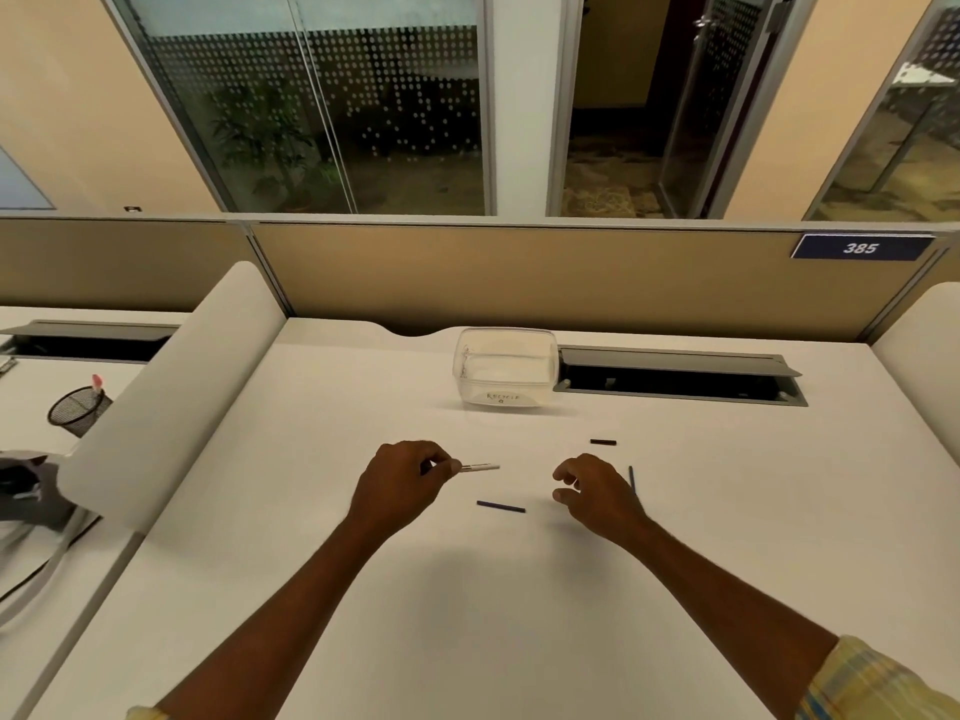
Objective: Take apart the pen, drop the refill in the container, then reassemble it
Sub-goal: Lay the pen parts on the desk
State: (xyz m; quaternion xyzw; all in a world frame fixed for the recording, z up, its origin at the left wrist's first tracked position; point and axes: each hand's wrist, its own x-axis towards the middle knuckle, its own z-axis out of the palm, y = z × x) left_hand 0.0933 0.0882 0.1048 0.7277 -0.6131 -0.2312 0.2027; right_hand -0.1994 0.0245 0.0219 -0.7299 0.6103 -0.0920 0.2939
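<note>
Reaching out over the white desk (363, 589), I have both forearms stretched ahead of me, a yellow plaid cuff (872, 683) rolled back on my right one. Nearest to me a dark blue pen piece (501, 507) lies flat on the desk, between my hands. My left hand (402, 485) pinches one end of a thin white piece (480, 467), which I take for the refill, between thumb and fingertips, its other end pointing right. My right hand (592, 493) grips nothing, its fingers loosely curled above the desk; a slim dark blue piece (631, 478) shows just beyond its knuckles. Farther out a short black piece (603, 442) rests alone. Beyond it stands the clear plastic container (505, 366) with handwriting on its front, beside a dark cable tray (675, 376).
</note>
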